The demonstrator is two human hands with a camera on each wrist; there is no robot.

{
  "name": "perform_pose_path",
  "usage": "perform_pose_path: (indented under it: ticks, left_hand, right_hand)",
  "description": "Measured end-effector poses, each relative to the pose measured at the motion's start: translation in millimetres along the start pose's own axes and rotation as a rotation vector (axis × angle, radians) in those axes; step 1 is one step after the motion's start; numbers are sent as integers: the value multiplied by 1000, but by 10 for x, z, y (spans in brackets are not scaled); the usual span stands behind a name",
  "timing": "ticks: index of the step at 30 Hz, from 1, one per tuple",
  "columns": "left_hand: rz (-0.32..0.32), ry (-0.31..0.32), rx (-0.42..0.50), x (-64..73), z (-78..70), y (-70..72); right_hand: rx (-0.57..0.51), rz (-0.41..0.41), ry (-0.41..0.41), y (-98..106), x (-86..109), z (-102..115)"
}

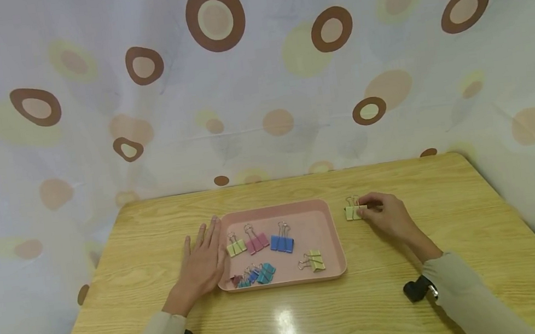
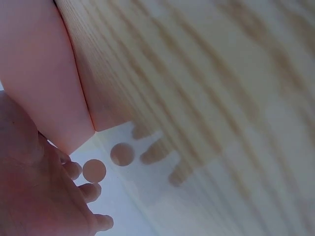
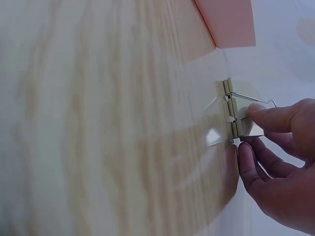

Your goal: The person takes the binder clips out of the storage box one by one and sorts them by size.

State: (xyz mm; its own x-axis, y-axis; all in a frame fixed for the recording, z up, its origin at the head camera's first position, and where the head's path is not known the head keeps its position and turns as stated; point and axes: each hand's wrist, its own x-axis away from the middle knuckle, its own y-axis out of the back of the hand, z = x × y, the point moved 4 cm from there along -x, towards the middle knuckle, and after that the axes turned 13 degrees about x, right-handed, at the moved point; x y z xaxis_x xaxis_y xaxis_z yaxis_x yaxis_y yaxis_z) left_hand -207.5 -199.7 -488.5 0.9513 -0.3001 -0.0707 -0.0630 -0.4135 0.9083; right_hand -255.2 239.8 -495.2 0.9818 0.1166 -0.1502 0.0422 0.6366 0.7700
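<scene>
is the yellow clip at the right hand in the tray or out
Out: in the head view, bare tabletop shows between the yellow clip and the pink tray, and the right hand pinches the clip.

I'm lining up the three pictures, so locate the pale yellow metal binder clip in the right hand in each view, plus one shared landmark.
Head: the pale yellow metal binder clip is right of centre, at the fingertips of the right hand.
Left wrist: not in this picture.
Right wrist: right of centre, at the thumb and fingers.
Landmark: the shallow pink rectangular tray, central in head, upper left in left wrist, top right in right wrist.
</scene>
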Motion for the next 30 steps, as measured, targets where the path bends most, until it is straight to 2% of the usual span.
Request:
perform_pose_path:
  ticks: [7,12,20,27,30]
  left_hand:
    - [-21,-12,-2,1,3,2]
    - [-23,-11,-8,-3,-6,20]
    - [-6,3,-12,-33,-36,35]
    - [-21,-8,-25,-27,-34,15]
    - [-31,-23,-26,-23,-32,5]
  right_hand:
    - [-75,-34,-26,58,53,-16]
    - [-127,-80,-28,137,93,47]
    - [-205,-82,6,207,150,274]
    - [-245,-54,96,106,192,532]
    - [-264,-41,105,51,216,623]
